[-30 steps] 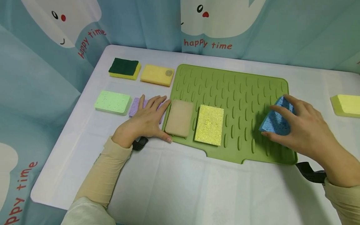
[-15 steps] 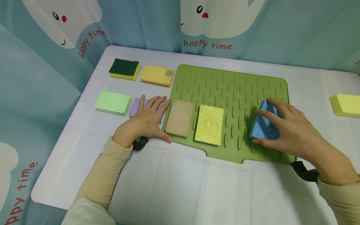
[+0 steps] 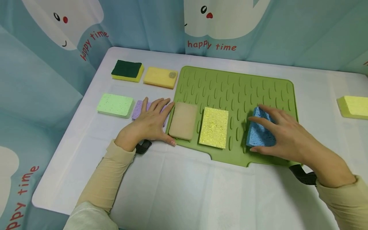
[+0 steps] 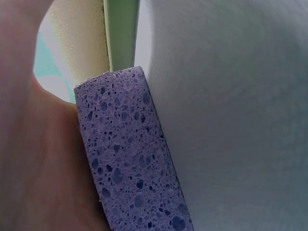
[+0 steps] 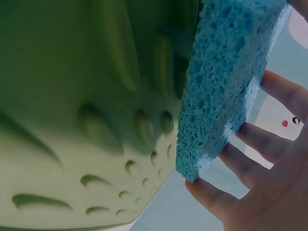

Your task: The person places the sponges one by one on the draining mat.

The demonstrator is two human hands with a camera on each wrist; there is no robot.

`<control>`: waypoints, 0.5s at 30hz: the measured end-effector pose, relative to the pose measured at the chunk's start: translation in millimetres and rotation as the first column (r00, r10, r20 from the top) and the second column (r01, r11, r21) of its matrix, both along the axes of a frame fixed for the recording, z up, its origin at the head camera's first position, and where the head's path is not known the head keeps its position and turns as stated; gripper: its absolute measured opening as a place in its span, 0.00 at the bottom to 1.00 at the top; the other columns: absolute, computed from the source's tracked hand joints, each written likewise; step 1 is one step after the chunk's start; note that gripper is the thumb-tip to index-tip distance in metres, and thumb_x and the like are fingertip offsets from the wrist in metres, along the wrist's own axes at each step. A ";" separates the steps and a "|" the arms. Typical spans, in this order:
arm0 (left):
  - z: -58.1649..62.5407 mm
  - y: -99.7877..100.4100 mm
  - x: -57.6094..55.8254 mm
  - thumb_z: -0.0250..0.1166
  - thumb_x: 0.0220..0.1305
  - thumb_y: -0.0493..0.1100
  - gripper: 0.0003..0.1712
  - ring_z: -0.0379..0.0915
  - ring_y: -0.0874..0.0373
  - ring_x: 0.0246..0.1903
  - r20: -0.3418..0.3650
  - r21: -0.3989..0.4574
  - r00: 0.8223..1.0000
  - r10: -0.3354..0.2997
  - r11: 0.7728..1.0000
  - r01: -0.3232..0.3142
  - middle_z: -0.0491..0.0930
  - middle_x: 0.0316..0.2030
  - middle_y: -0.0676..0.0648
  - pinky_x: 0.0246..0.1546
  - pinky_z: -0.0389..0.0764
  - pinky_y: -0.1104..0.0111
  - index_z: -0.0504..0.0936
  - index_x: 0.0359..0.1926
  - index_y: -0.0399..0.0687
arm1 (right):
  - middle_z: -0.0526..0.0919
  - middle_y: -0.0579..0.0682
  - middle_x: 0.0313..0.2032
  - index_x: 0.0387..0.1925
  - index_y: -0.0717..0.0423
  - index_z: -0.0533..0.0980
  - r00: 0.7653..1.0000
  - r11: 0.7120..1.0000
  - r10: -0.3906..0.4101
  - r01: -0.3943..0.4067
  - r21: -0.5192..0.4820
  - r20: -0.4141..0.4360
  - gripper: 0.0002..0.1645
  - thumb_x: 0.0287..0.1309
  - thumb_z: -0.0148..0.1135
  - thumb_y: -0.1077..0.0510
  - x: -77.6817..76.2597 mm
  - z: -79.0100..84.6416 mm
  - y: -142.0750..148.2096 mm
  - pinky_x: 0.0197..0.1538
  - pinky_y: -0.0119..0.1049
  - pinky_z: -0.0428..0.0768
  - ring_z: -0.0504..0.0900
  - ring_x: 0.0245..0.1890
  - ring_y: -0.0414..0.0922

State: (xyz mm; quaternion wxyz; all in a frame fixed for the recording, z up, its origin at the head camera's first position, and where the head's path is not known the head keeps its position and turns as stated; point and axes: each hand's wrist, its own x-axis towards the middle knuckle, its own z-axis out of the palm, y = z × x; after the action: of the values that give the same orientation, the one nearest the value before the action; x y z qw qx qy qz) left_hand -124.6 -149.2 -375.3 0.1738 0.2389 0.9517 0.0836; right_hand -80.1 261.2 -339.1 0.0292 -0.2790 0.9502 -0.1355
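In the head view my right hand (image 3: 283, 135) grips a blue sponge (image 3: 260, 132) between thumb and fingers over the right part of a green ridged mat (image 3: 256, 92). The right wrist view shows the sponge's porous side (image 5: 216, 86), with fingertips along its far edge. My left hand (image 3: 149, 124) lies with fingers spread over a purple sponge (image 3: 138, 110), its fingertips and thumb at the mat's left edge. In the left wrist view the purple sponge (image 4: 130, 154) sits under the palm. A beige sponge (image 3: 183, 121) and a yellow porous sponge (image 3: 214, 127) lie side by side on the mat.
On the white table (image 3: 187, 191), left of the mat, lie a green-topped yellow scouring sponge (image 3: 127, 69), a pale yellow sponge (image 3: 159, 77) with a round spot and a mint green sponge (image 3: 115, 104). Another yellow sponge (image 3: 353, 107) is at the far right. A printed curtain (image 3: 161, 25) hangs behind.
My right hand has carried the blue sponge leftward across the mat, closer to the yellow porous sponge, and turned it more upright in view. The left hand has stayed in place.
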 end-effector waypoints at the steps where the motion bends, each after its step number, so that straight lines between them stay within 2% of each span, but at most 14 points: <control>1: 0.0 0.1 -0.1 0.70 0.33 0.82 0.81 0.33 0.45 0.78 -0.001 0.001 1.000 0.000 1.000 0.000 0.40 0.79 0.43 0.71 0.28 0.35 0.43 0.80 0.50 | 0.59 0.58 0.73 0.67 0.40 0.70 1.000 1.000 0.000 0.000 0.002 0.005 0.54 0.35 0.81 0.37 0.2 -0.3 -1.3 0.60 0.70 0.62 0.62 0.66 0.69; 15: -0.4 -0.3 0.1 0.70 0.33 0.82 0.81 0.33 0.45 0.78 -0.002 0.004 1.000 -0.003 1.000 0.003 0.40 0.79 0.43 0.71 0.27 0.35 0.43 0.80 0.49 | 0.54 0.55 0.76 0.70 0.40 0.66 0.998 0.994 0.040 -0.044 0.101 0.037 0.55 0.40 0.76 0.31 0.3 -4.0 -21.8 0.60 0.71 0.64 0.61 0.69 0.67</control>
State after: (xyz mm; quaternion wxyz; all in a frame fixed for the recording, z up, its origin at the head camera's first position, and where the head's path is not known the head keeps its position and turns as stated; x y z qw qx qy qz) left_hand -124.6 -149.5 -375.7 0.1726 0.2406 0.9514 0.0848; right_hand -79.8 239.5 -343.1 0.0628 -0.2947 0.9491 -0.0912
